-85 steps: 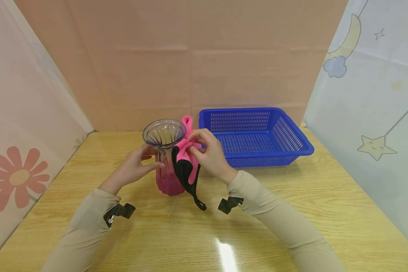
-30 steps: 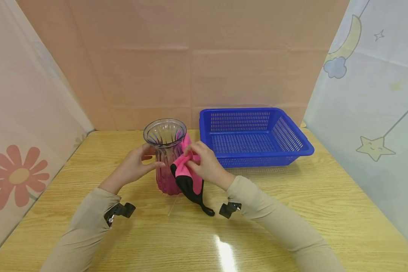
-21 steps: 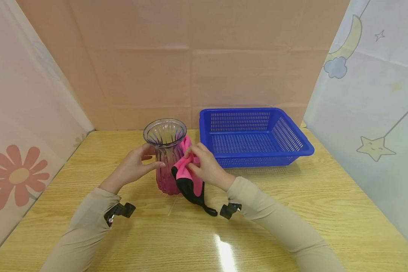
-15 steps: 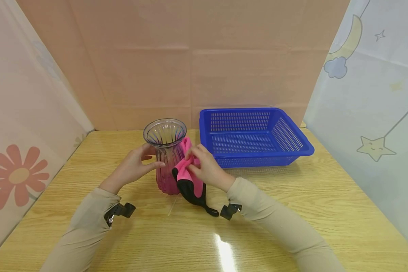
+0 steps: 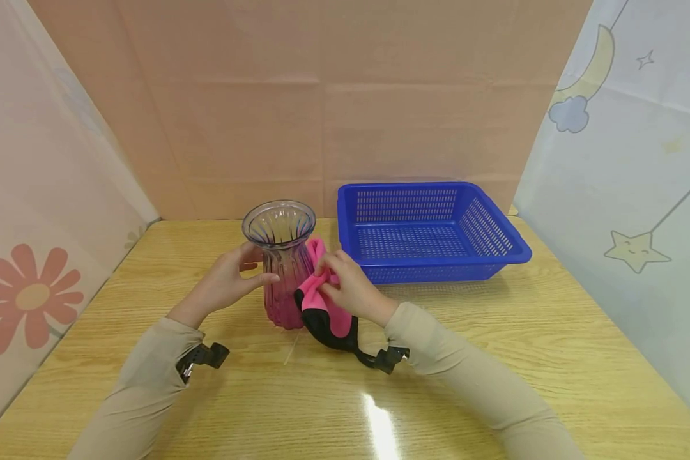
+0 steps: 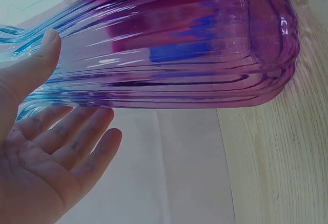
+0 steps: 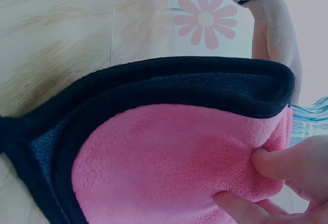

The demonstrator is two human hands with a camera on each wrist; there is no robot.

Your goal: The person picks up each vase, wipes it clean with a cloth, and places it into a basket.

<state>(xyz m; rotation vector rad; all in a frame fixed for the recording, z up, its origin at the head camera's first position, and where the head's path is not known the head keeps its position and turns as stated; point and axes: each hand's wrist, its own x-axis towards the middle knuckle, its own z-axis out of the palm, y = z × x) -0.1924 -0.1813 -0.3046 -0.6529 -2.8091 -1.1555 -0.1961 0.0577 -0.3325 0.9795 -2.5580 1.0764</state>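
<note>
A ribbed glass vase [image 5: 283, 297], clear above and fading to pink-purple below, stands upright on the table. My left hand [image 5: 225, 281] holds it from the left under the flared rim; the left wrist view shows the thumb on one side of the glass [image 6: 179, 65] and the fingers on the other. At the vase's right side, my right hand [image 5: 353, 289] pinches a pink plush cloth [image 5: 339, 319] with black trim and a loop. In the right wrist view the thumb and fingers bunch the plush [image 7: 154, 157]. Part of the cloth lies hidden behind that hand.
A blue perforated plastic basket [image 5: 431, 243] stands behind and right of the vase, near the back wall. The wooden table [image 5: 299, 409] runs toward me. A thin pale line [image 5: 291, 351] lies on the tabletop in front of the vase.
My right hand has moved the cloth down along the vase's side from near the rim, then slightly right; its loop end has swung right. My left hand and the vase have stayed put.
</note>
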